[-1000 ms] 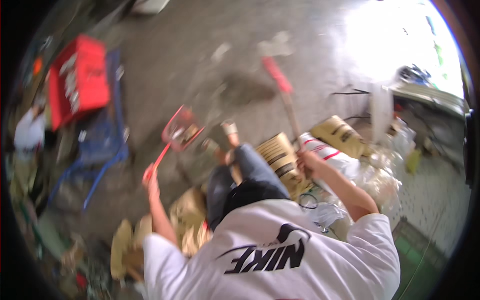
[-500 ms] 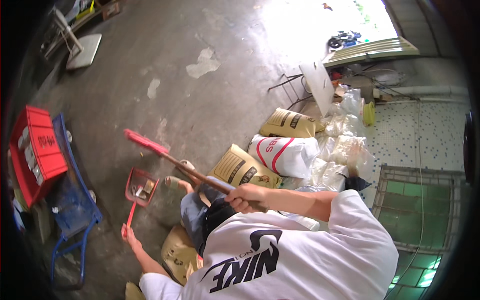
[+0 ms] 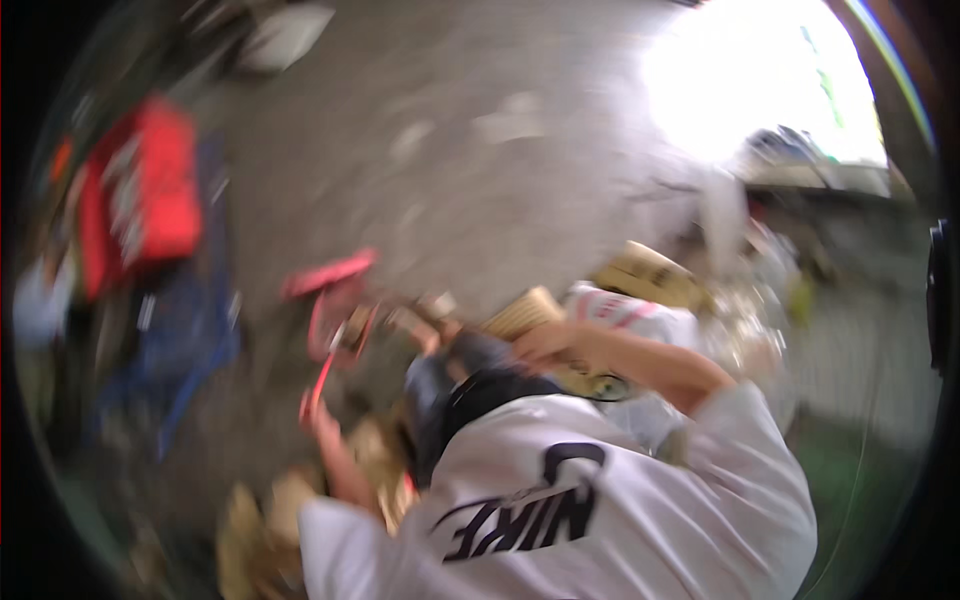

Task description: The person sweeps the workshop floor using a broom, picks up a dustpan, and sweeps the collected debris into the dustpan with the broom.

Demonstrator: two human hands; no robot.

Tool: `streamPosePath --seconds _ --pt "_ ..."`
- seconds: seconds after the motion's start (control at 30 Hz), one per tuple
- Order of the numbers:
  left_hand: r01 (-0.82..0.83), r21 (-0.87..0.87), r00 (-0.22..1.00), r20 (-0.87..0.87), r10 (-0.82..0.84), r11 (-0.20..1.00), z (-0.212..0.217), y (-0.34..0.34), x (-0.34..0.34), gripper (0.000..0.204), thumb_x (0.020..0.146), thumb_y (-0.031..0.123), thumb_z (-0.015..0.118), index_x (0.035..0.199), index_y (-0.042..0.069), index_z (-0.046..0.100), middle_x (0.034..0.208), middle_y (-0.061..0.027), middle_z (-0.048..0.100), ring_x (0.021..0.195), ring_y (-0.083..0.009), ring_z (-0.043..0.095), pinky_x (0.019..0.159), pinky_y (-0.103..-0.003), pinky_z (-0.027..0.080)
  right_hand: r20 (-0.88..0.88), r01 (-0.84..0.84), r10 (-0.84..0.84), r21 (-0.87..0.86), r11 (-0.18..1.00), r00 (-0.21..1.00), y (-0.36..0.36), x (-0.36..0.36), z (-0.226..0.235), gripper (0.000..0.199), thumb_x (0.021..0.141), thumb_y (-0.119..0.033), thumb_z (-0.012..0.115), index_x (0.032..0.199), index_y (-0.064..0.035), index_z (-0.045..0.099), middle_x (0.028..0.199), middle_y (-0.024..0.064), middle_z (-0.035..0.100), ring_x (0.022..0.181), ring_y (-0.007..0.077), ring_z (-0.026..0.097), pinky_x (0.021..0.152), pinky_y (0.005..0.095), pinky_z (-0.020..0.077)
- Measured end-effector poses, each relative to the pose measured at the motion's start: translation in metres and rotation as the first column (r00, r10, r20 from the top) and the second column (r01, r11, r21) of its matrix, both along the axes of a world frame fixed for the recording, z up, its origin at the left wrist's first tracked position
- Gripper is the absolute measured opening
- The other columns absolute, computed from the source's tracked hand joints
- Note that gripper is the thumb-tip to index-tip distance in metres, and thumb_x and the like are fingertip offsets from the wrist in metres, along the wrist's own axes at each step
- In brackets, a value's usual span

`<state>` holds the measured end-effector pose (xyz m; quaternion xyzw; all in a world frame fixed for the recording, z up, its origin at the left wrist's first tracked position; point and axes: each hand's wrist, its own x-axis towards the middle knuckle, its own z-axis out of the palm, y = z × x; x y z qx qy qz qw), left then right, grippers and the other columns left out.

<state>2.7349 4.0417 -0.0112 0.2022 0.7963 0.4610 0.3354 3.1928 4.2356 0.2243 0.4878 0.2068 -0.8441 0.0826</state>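
2 hands (image 3: pixel 322 418) (image 3: pixel 540 342) clamp dustpan (image 3: pixel 335 330), broom (image 3: pixel 330 274); broom swung lower, view now blurred.

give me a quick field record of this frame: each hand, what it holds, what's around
view: head camera looking down, strongly motion-blurred
left hand: closed on the red handle of a red dustpan
right hand: closed on a broom handle, mostly lost in blur; red broom head just above the dustpan
clothing: white t-shirt, dark trousers
floor: grey concrete
left side: red crate beside a blue frame
right side: tan and white sacks
top right: bright overexposed opening
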Motion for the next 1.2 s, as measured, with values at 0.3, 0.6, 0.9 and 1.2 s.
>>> streamPosePath --seconds 0.3,0.6,0.9,1.2 --pt "-0.513 -0.039 0.786 0.381 0.487 0.858 -0.008 -0.018 -0.026 0.028 0.077 0.009 0.066 0.103 0.007 0.059 0.091 0.001 0.056 0.079 -0.0083 0.052 0.069 -0.022 0.045 0.125 0.102 -0.074 -0.227 0.969 0.989 0.088 -0.072 0.184 0.013 0.086 -0.016 0.05 0.077 -0.0094 0.044 0.053 -0.0066 0.032 0.04 0.003 0.031 0.033 0.0186 0.0257" --pt "-0.731 -0.07 0.561 0.504 0.657 0.678 0.029 0.009 -0.022 0.023 0.082 0.004 0.059 0.105 0.005 0.056 0.096 -0.0028 0.056 0.091 -0.0144 0.054 0.079 -0.025 0.046 0.454 -0.245 0.048 0.386 0.889 0.89 0.153 -0.074 0.067 0.022 0.085 -0.026 0.055 0.081 -0.0055 0.048 0.055 0.0018 0.045 0.041 0.0103 0.041 0.034 0.0244 0.032" --pt "-0.749 -0.043 0.544 0.53 0.651 0.661 0.033 0.132 -0.063 0.027 0.083 0.006 0.059 0.108 -0.001 0.054 0.102 -0.0081 0.056 0.092 -0.0153 0.054 0.079 -0.025 0.047 0.024 0.071 -0.074 0.111 0.991 0.997 0.398 -0.206 0.039 0.025 0.088 -0.018 0.05 0.066 -0.0124 0.039 0.054 -0.0071 0.032 0.042 0.0037 0.029 0.036 0.0208 0.0228" --pt "-0.856 -0.14 0.372 0.503 0.78 0.498 0.068 0.344 -0.095 0.033 0.085 0.003 0.054 0.117 -0.003 0.047 0.111 -0.0097 0.051 0.094 -0.0177 0.052 0.083 -0.028 0.045 0.335 -0.43 0.271 0.735 0.525 0.903 0.731 -0.434 -0.172 0.042 0.089 -0.039 0.044 0.072 -0.0008 0.051 0.051 0.0047 0.047 0.04 0.0137 0.047 0.039 0.0291 0.0387"
